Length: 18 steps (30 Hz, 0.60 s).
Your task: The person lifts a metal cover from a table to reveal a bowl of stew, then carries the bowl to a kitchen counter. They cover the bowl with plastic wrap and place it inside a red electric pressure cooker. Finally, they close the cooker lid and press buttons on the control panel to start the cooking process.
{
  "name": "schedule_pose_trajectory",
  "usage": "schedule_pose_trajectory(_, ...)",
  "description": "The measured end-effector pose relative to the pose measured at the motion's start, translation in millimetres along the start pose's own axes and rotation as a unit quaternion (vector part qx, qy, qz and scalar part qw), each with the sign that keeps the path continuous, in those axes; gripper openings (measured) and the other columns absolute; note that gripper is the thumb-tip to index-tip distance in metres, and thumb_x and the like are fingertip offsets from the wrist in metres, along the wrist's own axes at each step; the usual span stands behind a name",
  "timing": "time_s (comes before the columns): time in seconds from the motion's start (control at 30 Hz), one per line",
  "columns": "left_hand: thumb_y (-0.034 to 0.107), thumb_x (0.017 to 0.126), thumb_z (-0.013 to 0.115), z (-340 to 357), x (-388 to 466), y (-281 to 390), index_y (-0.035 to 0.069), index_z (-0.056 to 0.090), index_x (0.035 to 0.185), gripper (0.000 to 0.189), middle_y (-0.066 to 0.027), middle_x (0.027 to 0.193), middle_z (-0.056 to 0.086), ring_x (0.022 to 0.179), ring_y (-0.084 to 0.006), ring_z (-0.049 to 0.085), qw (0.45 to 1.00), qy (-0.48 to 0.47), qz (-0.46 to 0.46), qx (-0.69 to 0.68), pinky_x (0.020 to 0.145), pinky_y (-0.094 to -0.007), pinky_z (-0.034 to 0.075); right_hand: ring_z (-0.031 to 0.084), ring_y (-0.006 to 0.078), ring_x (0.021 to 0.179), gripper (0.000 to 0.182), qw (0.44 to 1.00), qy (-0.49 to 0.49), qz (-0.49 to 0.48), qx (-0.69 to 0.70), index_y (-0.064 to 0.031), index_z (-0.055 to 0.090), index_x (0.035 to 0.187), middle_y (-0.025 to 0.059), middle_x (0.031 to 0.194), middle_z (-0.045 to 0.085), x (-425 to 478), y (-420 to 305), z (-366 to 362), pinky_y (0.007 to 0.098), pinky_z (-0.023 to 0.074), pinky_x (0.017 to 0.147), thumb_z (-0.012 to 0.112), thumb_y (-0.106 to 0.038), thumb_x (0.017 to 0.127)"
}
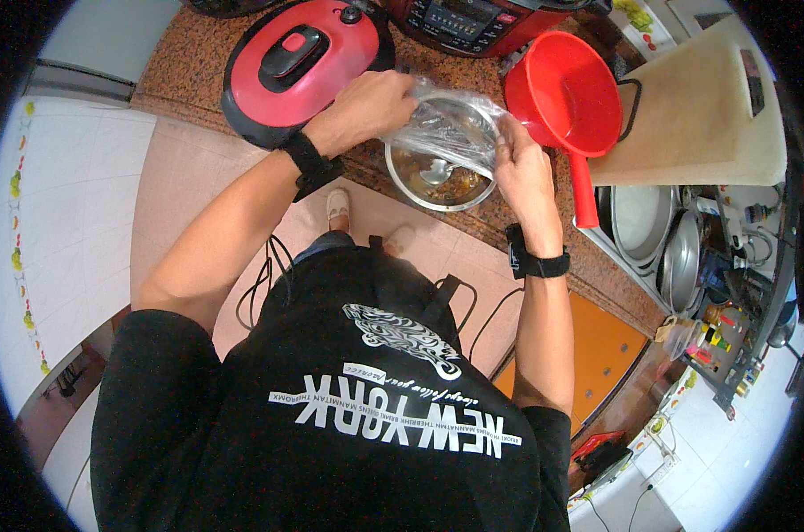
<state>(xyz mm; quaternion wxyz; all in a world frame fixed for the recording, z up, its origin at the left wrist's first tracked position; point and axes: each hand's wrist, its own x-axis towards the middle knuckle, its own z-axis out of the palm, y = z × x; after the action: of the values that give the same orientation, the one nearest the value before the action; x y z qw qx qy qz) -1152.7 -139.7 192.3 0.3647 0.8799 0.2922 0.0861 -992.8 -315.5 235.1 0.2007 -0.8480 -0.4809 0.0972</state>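
A sheet of clear plastic film [445, 136] is stretched between my two hands over a round steel bowl [412, 193]. My left hand [378, 100] pinches the film at the bowl's far left side. On the right, my right hand [523, 156] grips the film's other edge beside the rim. The film covers the far part of the bowl, and the near part shows uncovered. Inside lies a metal spoon [436, 171] on brownish food [452, 193]. Whether the film touches the rim all round, I cannot tell.
A red pressure cooker lid [269, 100] lies left of the bowl on the granite counter [175, 66]. Behind stands a cooker [468, 30] with a control panel. To the right are a red plastic ladle [561, 100], an upright cutting board [694, 120] and steel pans [641, 219].
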Motion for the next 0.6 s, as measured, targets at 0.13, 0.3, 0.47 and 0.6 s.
schedule_pose_trajectory(0.13,0.018,0.082,0.053,-3.6,-9.0,-3.2,0.001,0.065,0.104,0.03,-0.0226,0.088,0.065,0.084,-0.0397,0.063,1.0,0.03,0.003,0.01,0.077,-0.0463,0.049,0.062,0.0435,0.086,0.034,1.0,0.012,-0.018,-0.013,-0.0058,0.056,0.119,0.0308,0.084,0.061,-15.1,-3.1,-8.8,0.049,0.0491,0.073,0.048,-0.008,0.086)
schedule_pose_trajectory(0.3,0.013,0.079,0.049,-2.1,-38.2,7.3,0.001,0.065,0.103,0.031,-0.0242,0.088,0.064,0.083,-0.0408,0.062,0.99,0.109,0.076,-0.049,0.079,-0.0478,0.048,0.062,0.0433,0.08,0.031,0.999,-0.025,-0.038,0.013,-0.0057,0.06,0.113,0.0311,0.082,0.059,-41.6,-20.1,-31.9,0.0481,0.0487,0.069,0.046,-0.002,0.085)
schedule_pose_trajectory(0.47,0.024,0.081,0.057,-13.4,-84.1,25.4,-0.001,0.066,0.096,0.03,-0.022,0.074,0.064,0.071,-0.037,0.064,0.993,0.025,0.027,-0.111,0.066,-0.0428,0.05,0.061,0.0414,0.068,0.019,0.995,-0.03,-0.004,0.099,-0.0067,0.045,0.102,0.0218,0.066,0.054,-85.2,-36.6,-47.1,0.0426,0.0464,0.058,0.046,0.003,0.086)
schedule_pose_trajectory(0.6,0.03,0.084,0.059,-12.2,-108.4,26.0,-0.001,0.067,0.083,0.032,-0.0203,0.067,0.062,0.065,-0.0356,0.063,0.993,-0.026,0.005,-0.113,0.06,-0.0406,0.049,0.062,0.0363,0.075,0.024,0.989,-0.1,-0.023,0.108,-0.0012,0.053,0.098,0.0208,0.08,0.058,-113.4,-34.2,-48.3,0.0403,0.0482,0.066,0.047,0.009,0.078)
